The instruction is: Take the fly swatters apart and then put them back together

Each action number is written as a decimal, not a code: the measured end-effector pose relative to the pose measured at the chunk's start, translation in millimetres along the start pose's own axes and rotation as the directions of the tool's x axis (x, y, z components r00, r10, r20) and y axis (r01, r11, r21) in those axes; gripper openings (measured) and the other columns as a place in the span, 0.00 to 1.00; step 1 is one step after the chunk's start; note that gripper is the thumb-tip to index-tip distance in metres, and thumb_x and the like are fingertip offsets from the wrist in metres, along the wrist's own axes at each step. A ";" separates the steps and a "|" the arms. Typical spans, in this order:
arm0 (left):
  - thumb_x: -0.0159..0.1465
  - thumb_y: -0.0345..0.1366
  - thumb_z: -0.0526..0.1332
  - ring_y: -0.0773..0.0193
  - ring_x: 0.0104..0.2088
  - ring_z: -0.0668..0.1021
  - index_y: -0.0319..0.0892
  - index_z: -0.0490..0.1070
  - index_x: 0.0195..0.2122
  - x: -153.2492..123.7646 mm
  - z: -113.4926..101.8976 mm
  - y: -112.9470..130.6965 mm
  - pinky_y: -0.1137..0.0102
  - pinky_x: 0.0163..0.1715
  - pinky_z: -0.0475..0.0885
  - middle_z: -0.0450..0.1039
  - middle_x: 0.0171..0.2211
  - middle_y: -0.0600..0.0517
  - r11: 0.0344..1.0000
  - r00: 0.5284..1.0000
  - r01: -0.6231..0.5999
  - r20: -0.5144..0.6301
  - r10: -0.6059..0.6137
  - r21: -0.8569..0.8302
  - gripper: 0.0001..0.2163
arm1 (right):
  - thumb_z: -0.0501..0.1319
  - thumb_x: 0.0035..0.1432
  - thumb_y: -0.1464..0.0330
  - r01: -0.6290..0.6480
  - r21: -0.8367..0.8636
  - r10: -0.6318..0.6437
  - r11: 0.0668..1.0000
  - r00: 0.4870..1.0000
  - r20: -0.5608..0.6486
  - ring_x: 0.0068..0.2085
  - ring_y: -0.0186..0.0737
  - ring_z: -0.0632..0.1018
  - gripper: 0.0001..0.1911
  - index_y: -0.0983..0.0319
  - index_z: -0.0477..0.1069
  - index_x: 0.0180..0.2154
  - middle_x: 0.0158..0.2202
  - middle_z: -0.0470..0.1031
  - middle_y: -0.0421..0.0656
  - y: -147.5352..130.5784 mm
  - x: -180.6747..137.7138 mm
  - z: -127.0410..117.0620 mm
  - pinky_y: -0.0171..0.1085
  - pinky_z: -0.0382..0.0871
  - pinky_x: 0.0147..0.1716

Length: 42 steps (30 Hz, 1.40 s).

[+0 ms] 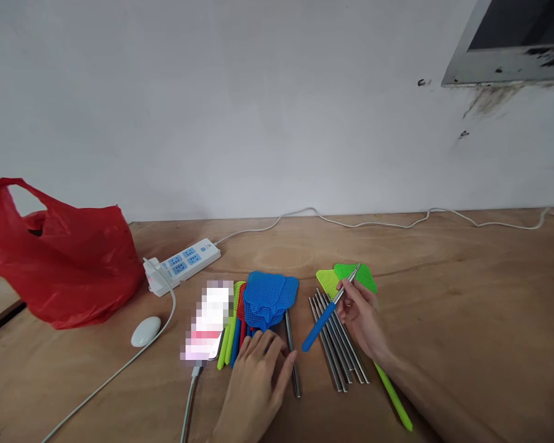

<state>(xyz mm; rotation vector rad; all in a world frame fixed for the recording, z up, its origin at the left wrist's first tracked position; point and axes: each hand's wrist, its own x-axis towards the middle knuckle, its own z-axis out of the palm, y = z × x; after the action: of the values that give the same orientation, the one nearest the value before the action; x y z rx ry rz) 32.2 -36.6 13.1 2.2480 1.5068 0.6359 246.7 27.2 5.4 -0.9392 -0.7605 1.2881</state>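
My right hand (362,317) grips a telescopic metal rod with a blue handle (320,327), held slantwise with its silver tip pointing up. Below it lies a bundle of bare metal rods (339,354). Green mesh swatter heads (357,275) rest behind that hand, and a yellow-green handle (394,399) sticks out under the wrist. My left hand (256,375) lies over blue handles at the near end of stacked blue fly swatter heads (265,295), thumb spread and fingertips partly hidden. One single metal rod (292,357) lies beside it.
A phone with a blurred screen (210,320) lies left of yellow-green swatter handles (226,344). Farther left are a white oval object (146,331), a power strip (189,261) and a red plastic bag (69,264). White cables (115,372) cross the wooden table (480,307).
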 end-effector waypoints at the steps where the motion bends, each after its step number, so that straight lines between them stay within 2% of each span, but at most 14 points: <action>1: 0.72 0.36 0.52 0.52 0.40 0.77 0.44 0.71 0.35 0.3 -1.1 1.1 0.59 0.44 0.70 0.75 0.37 0.48 1.000 0.999 -0.029 0.037 0.029 0.011 0.11 | 0.73 0.48 0.53 0.001 0.017 -0.001 1.000 0.999 -0.034 0.18 0.29 0.67 0.19 0.59 0.71 0.27 0.16 0.68 0.33 0.4 2.6 -2.6 0.28 0.61 0.16; 4: 0.72 0.33 0.53 0.53 0.44 0.77 0.44 0.73 0.39 0.6 -1.6 5.2 0.60 0.46 0.70 0.76 0.42 0.48 0.994 0.988 -0.100 0.116 0.105 -0.052 0.09 | 0.74 0.47 0.54 -0.005 0.051 0.010 0.999 0.996 -0.088 0.17 0.28 0.65 0.19 0.60 0.71 0.26 0.15 0.66 0.32 1.5 6.9 -7.0 0.28 0.59 0.15; 8: 0.71 0.30 0.54 0.53 0.51 0.76 0.45 0.74 0.44 -0.8 1.6 7.4 0.59 0.53 0.69 0.76 0.48 0.48 0.986 0.983 -0.119 0.126 0.134 -0.119 0.09 | 0.74 0.47 0.55 -0.012 0.079 0.021 0.997 0.994 -0.110 0.17 0.28 0.64 0.18 0.60 0.73 0.27 0.15 0.65 0.32 0.3 7.2 -7.2 0.28 0.58 0.16; 15: 0.70 0.28 0.55 0.55 0.54 0.76 0.44 0.73 0.46 -2.2 9.0 3.0 0.60 0.56 0.70 0.77 0.50 0.48 0.979 0.977 -0.156 0.124 0.172 -0.131 0.10 | 0.73 0.47 0.54 -0.036 0.069 0.046 0.997 0.988 -0.148 0.16 0.27 0.60 0.19 0.60 0.72 0.26 0.16 0.64 0.32 -0.7 8.7 -9.7 0.28 0.54 0.13; 20: 0.70 0.28 0.55 0.54 0.53 0.76 0.44 0.73 0.46 -1.2 11.3 1.4 0.58 0.54 0.73 0.76 0.50 0.48 0.977 0.972 -0.179 0.133 0.194 -0.117 0.09 | 0.74 0.45 0.53 -0.052 0.041 0.057 0.998 0.990 -0.132 0.18 0.27 0.63 0.21 0.60 0.70 0.26 0.19 0.64 0.32 1.6 9.6 -11.3 0.28 0.57 0.15; 26: 0.72 0.31 0.51 0.53 0.49 0.77 0.44 0.71 0.46 -0.8 -1.1 -6.0 0.56 0.50 0.75 0.75 0.49 0.47 0.987 0.984 -0.149 0.094 0.154 -0.065 0.10 | 0.68 0.52 0.48 -0.118 -0.042 0.118 0.992 0.993 0.006 0.15 0.24 0.60 0.24 0.60 0.64 0.25 0.19 0.65 0.32 6.0 9.1 -14.4 0.27 0.50 0.12; 30: 0.71 0.28 0.48 0.51 0.53 0.77 0.44 0.70 0.52 6.1 -16.2 -28.4 0.52 0.53 0.74 0.72 0.55 0.44 0.982 0.985 -0.173 -0.002 0.174 0.069 0.15 | 0.62 0.55 0.44 -0.150 -0.157 0.168 0.976 0.980 0.109 0.11 0.26 0.54 0.25 0.58 0.64 0.27 0.12 0.57 0.29 12.0 11.4 -17.7 0.29 0.47 0.10; 32: 0.69 0.25 0.48 0.51 0.55 0.76 0.41 0.68 0.57 14.6 -22.0 -44.5 0.53 0.54 0.74 0.72 0.57 0.42 0.969 0.984 -0.175 -0.009 0.179 0.174 0.19 | 0.61 0.56 0.43 -0.143 -0.234 0.182 0.962 0.971 0.153 0.11 0.27 0.53 0.25 0.58 0.65 0.27 0.11 0.55 0.28 13.3 10.8 -17.2 0.29 0.46 0.10; 34: 0.64 0.23 0.48 0.47 0.57 0.75 0.37 0.67 0.59 24.4 -24.6 -59.8 0.49 0.55 0.73 0.71 0.59 0.39 0.931 0.984 -0.170 0.007 0.178 0.322 0.23 | 0.59 0.58 0.44 -0.116 -0.320 0.186 0.940 0.962 0.200 0.11 0.28 0.54 0.25 0.59 0.66 0.26 0.10 0.56 0.30 12.1 7.6 -14.4 0.30 0.46 0.11; 35: 0.63 0.22 0.49 0.44 0.58 0.74 0.34 0.68 0.58 28.7 -24.7 -66.2 0.47 0.55 0.73 0.71 0.59 0.37 0.924 0.985 -0.167 0.010 0.174 0.344 0.23 | 0.58 0.59 0.44 -0.095 -0.364 0.188 0.926 0.955 0.228 0.12 0.29 0.55 0.25 0.59 0.67 0.26 0.11 0.58 0.31 10.5 5.0 -12.3 0.31 0.46 0.12; 39: 0.60 0.21 0.49 0.45 0.60 0.73 0.34 0.69 0.59 37.4 -20.6 -79.8 0.48 0.57 0.71 0.71 0.60 0.38 0.912 0.984 -0.173 0.032 0.174 0.372 0.25 | 0.59 0.62 0.49 0.026 -0.518 0.200 0.855 0.906 0.374 0.17 0.30 0.60 0.23 0.61 0.75 0.28 0.20 0.74 0.38 1.6 -9.5 -2.1 0.33 0.48 0.17; 42: 0.61 0.21 0.49 0.44 0.59 0.74 0.33 0.69 0.59 36.2 -18.3 -80.6 0.47 0.57 0.71 0.71 0.60 0.37 0.910 0.984 -0.173 0.036 0.172 0.377 0.25 | 0.59 0.65 0.56 0.193 -0.657 0.212 0.728 0.848 0.485 0.22 0.33 0.64 0.20 0.62 0.79 0.30 0.23 0.76 0.40 -3.0 -18.8 3.6 0.35 0.50 0.23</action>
<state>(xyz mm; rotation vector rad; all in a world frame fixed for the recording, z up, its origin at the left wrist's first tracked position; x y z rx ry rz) -27.7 27.4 -8.1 2.6950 1.5494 0.4139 242.1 9.1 10.5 -1.1721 -1.7776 1.3008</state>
